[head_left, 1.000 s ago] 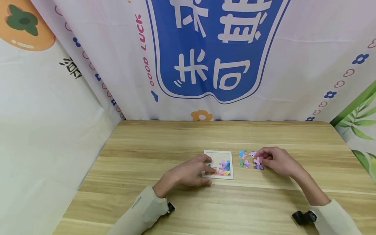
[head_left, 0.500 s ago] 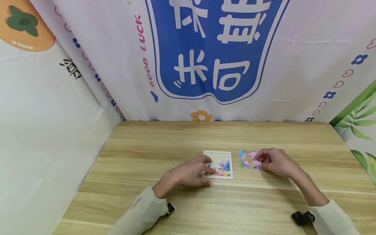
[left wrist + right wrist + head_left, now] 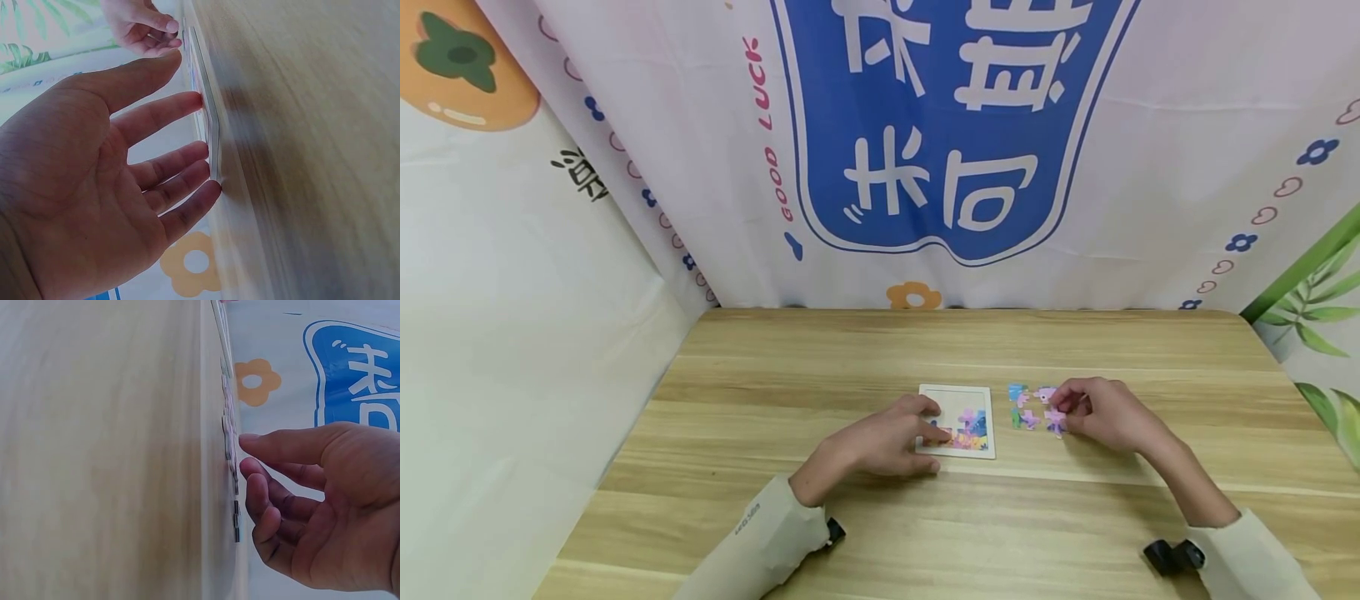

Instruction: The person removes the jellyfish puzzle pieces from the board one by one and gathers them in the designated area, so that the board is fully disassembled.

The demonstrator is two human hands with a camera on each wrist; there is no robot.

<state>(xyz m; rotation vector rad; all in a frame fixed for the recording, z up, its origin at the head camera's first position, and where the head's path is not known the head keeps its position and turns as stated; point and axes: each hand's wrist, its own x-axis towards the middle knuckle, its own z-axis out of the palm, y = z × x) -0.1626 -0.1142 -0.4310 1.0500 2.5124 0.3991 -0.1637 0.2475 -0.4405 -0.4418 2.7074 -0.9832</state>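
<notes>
From the head camera, at about 7 o'clock of the wooden table I have my left hand lying with fingers straight and spread, their tips pressing the near-left corner of the white puzzle tray; the left wrist view shows those fingertips flat against the tray's edge, gripping nothing. A few coloured pieces already sit in the tray's lower part. Just to the right, at roughly 3 o'clock of the tray, lie the loose puzzle pieces, close together but apart from the tray. My right hand sits at their right edge, thumb and forefinger curled toward a pink piece. Whether they have actually closed on it I cannot tell; the right wrist view shows the fingertips right at the pieces, slightly parted. To do this well, I judge I should pinch only that one piece by its edges, lift it clear without dragging its neighbours, and keep the left hand's pressure steady so the tray doesn't slide.
</notes>
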